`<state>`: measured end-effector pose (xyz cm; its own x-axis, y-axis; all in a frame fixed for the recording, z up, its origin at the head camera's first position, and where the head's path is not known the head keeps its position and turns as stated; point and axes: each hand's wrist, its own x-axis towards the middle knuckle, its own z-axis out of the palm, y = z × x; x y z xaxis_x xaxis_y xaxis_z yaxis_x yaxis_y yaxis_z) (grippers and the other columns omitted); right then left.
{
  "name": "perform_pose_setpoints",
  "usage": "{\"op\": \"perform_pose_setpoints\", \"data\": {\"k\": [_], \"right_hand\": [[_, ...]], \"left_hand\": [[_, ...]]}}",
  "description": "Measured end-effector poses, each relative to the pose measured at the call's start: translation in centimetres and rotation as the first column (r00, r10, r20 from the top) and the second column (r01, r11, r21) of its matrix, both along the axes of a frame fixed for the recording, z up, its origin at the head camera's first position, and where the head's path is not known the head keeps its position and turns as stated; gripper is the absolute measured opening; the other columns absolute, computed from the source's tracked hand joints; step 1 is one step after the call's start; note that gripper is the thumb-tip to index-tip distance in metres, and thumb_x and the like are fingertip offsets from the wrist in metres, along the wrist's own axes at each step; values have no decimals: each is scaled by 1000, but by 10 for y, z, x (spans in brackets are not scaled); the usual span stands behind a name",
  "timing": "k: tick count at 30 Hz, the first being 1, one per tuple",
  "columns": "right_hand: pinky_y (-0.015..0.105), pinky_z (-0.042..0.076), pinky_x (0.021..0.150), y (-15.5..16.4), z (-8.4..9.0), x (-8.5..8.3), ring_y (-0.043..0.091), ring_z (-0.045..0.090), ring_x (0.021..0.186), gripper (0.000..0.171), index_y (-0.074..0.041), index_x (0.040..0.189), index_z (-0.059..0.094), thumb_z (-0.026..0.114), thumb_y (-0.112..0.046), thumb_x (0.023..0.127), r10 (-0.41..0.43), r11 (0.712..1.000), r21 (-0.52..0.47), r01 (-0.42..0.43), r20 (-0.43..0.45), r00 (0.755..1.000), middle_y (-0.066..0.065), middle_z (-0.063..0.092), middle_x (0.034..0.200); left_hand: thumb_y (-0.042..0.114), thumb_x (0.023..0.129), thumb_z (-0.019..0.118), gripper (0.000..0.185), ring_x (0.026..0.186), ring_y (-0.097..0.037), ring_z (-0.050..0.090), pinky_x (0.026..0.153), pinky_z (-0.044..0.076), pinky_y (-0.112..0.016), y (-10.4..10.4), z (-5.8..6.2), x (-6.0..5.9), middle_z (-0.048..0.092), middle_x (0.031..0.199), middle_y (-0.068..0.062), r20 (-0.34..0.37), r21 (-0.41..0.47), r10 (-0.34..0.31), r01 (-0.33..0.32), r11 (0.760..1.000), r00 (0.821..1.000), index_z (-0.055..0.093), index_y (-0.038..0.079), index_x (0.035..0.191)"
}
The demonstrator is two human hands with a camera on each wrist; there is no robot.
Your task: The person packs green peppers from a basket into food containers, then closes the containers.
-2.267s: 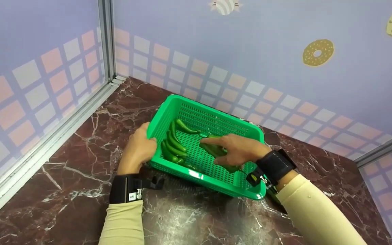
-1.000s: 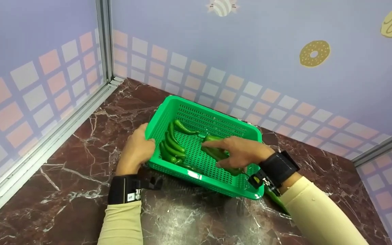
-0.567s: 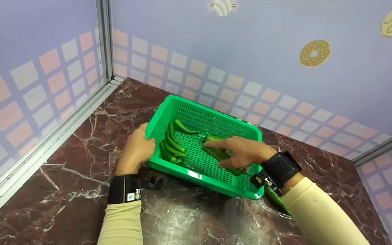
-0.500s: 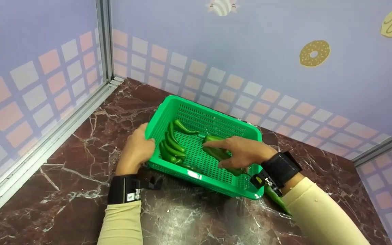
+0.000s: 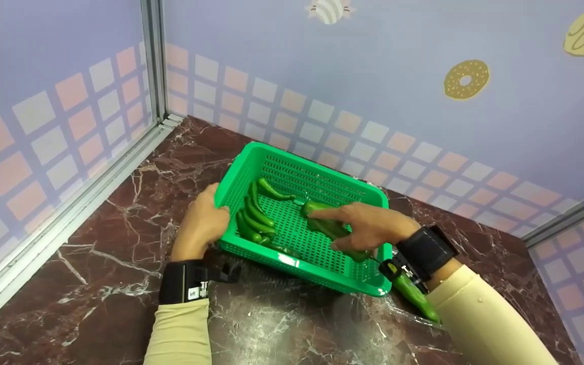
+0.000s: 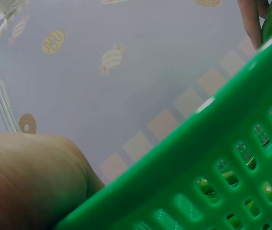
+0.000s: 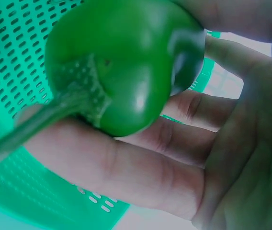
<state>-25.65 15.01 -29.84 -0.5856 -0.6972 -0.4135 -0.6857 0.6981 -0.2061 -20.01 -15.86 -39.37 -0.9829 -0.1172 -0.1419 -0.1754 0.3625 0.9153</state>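
"What has just been changed?"

"The right hand has been shifted slightly rightward, the large green pepper grasped in or just above the green basket, which is gripped by the left hand."

"And the work?"

"Little seems advanced; the pepper has not been released."

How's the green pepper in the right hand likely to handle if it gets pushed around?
The green pepper looks smooth and taut, so it's probably fairly stiff. Its gloss suggests it could be slippery. Its rounded sides mean it may roll when nudged.
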Motion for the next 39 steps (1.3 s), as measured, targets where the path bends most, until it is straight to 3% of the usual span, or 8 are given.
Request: {"op": "perform_pose_setpoints", "data": {"k": [6,9,12,27,30,33,35,39], "right_hand": [[28,40,66,4,0,0,9,32,60,75,-28,163,38,73,-29,96,12,1000,-1,-12,4,1000,-8,40,74],[31,44,75,7,0,1,10,43,71,75,-27,163,38,73,-29,97,17,1000,-4,-17,-1,1000,0,64,107],[33,44,79,10,1,2,12,47,78,74,-27,163,38,73,-29,97,6,1000,-1,-6,3,1000,5,64,124],[28,45,69,20,6,3,7,35,56,76,-32,163,36,73,-29,98,-38,999,-6,39,32,999,-7,30,74],[29,49,73,23,6,4,4,35,49,76,-33,163,35,73,-28,98,-45,999,-9,46,43,998,-7,43,78],[29,55,71,26,6,5,5,48,45,75,-34,163,36,73,-26,98,-63,998,-23,65,75,995,5,66,115],[29,57,67,28,6,5,7,56,46,75,-34,163,36,73,-25,98,-79,996,-32,82,98,992,13,60,140],[31,58,58,30,6,6,11,63,49,74,-35,163,36,72,-25,98,-108,993,-37,114,131,985,15,47,157]], "left_hand": [[8,105,41,63,140,-41,49,117,38,-58,0,0,0,49,154,-26,-24,-14,-7,6,1000,1000,25,8,166],[9,105,42,64,144,-41,46,119,36,-59,1,0,0,47,157,-25,-12,-13,-4,4,1000,1000,24,8,166],[9,105,43,64,143,-42,46,119,35,-59,1,0,0,48,156,-25,-12,-20,-2,2,1000,1000,25,9,166],[8,103,44,62,136,-43,51,116,39,-60,-1,0,-1,53,150,-26,-23,-25,4,-4,1000,1000,30,10,164],[8,103,43,63,136,-44,51,116,39,-61,-1,-1,-1,53,150,-27,-23,-33,2,-2,999,1000,30,9,164],[8,103,42,63,137,-44,50,116,38,-60,-1,-1,-1,51,151,-27,-22,-37,-7,6,999,1000,28,8,165],[8,104,41,64,139,-43,48,117,37,-59,-1,0,-1,49,153,-27,-20,-33,-14,14,999,1000,25,8,166],[9,104,42,63,138,-42,50,116,38,-59,-1,0,0,51,152,-26,-22,-28,-7,6,1000,1000,27,9,165]]}}
